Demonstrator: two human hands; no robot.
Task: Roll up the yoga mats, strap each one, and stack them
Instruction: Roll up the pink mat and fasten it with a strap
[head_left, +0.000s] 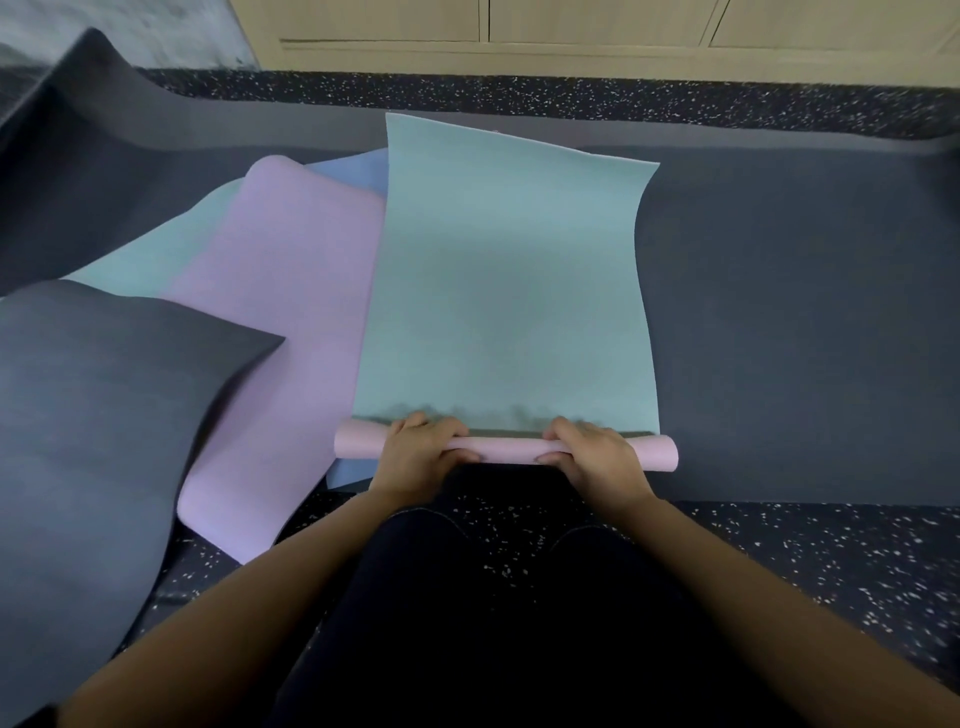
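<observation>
Single cam, head-worn, wide-angle, aimed fwd & down. Close-up: left hand (423, 447) and right hand (592, 449) grip the mat roll (506, 451) just below frame centre; legs (493, 597) on the near side of the grip, cabinets (597, 26) far beyond it at top edge.

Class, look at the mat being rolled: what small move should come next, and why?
Probably push the pink roll forward another turn: the left hand and right hand both grip it, and most of the teal mat lies unrolled ahead.
</observation>
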